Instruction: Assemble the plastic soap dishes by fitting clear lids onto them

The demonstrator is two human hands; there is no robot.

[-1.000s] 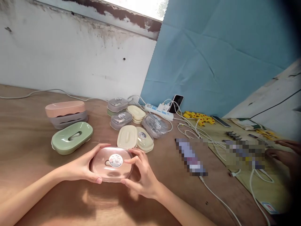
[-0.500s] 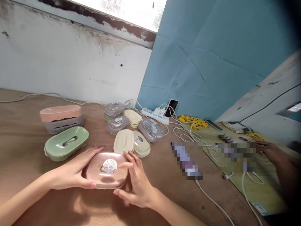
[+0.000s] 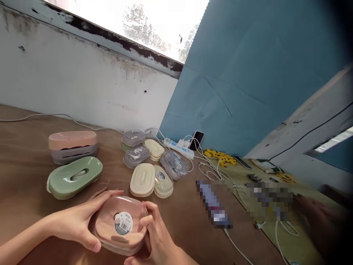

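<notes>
A pink box (image 3: pixel 118 237) with a clear lid is held low in front of the body, clasped between the left hand (image 3: pixel 79 222), spread along its left side, and the right hand (image 3: pixel 157 228), whose fingers are bent against its right edge. Compared with half a second ago, the box is drawn nearer to the body and turned slightly askew; its round sticker (image 3: pixel 123 223) is left uncovered. By this, a handling in the air seems meant rather than a setting down; the lid is kept on. Just beyond, a green box (image 3: pixel 75 176) and a cream lid (image 3: pixel 142 180) are left untouched. Farther back, a peach box (image 3: pixel 73 140) is stacked on a grey one, and a power strip (image 3: pixel 178 148) is seen near the wall.
</notes>
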